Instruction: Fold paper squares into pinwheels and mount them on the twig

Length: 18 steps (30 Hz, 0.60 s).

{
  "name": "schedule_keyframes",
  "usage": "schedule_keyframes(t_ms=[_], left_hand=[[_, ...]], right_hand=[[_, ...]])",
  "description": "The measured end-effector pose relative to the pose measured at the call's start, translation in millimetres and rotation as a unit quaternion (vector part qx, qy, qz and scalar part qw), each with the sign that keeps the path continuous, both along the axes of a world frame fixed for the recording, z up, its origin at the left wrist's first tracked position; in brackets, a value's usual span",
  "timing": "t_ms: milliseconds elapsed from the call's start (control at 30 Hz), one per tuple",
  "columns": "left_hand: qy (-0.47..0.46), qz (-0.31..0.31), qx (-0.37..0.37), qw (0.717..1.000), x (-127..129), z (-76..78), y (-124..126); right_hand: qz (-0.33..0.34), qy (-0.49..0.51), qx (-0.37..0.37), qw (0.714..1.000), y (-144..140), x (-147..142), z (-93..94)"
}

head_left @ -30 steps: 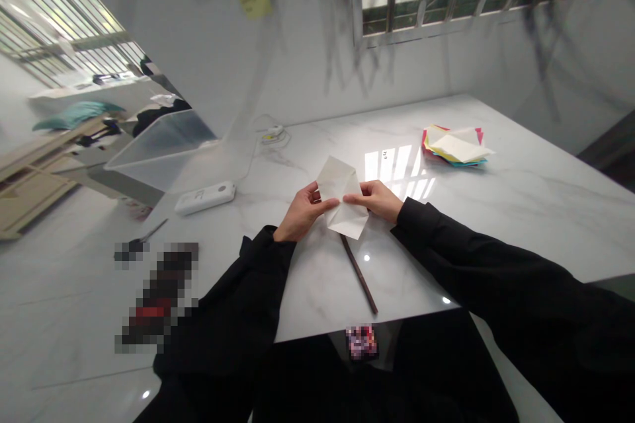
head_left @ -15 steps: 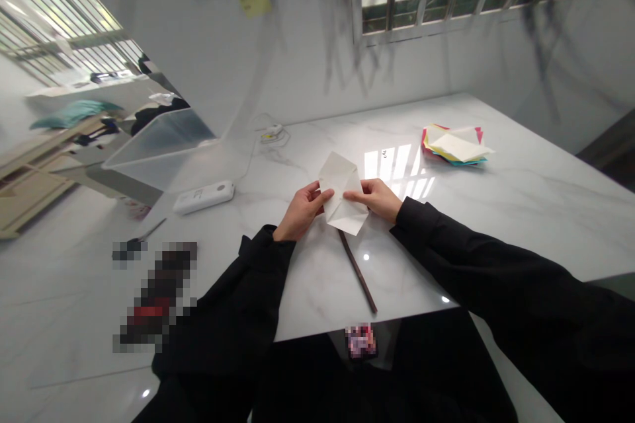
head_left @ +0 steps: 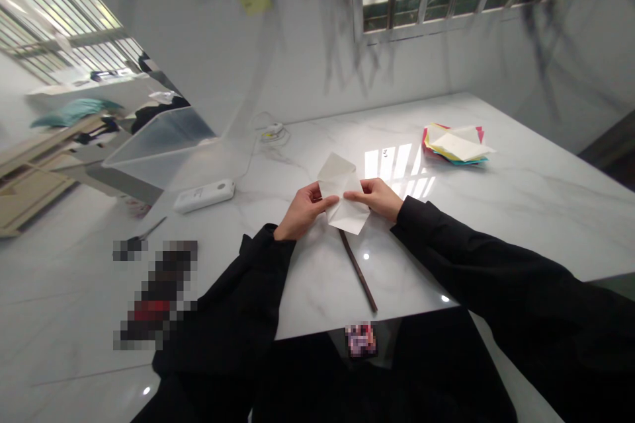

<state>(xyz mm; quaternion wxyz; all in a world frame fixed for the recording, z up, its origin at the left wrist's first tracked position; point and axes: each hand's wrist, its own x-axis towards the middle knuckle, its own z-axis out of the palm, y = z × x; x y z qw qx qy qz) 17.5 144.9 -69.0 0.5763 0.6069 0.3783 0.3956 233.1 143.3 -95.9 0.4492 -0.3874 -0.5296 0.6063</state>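
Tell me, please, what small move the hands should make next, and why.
Perhaps press the folds of the white paper flat: the left hand and right hand hold it from either side, their thumbs nearly meeting near its middle, where creases show.

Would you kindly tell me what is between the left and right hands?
A folded white paper lies there, held by the left hand and the right hand, in the head view.

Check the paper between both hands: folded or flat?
Folded. The white paper shows crease lines and angled flap edges, held by the left hand and right hand.
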Motion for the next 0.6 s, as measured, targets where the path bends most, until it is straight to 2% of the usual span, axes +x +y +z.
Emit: schedule_keyframes(t_ms=[333,467,600], left_hand=[[-0.015,-0.002,-0.027,1.000,1,0.8,-1],[-0.038,0.036,-0.053,0.997,-1,6.3,0],[-0.020,0.017,0.019,0.999,-3,11.1,-3]], right_hand=[[-0.005,0.003,-0.026,1.000,-4,-1,4.5],[-0.062,0.041,-0.035,0.997,2,0,-0.3],[-0.130,0.092,-0.052,0.986,11,4,-5.7]])
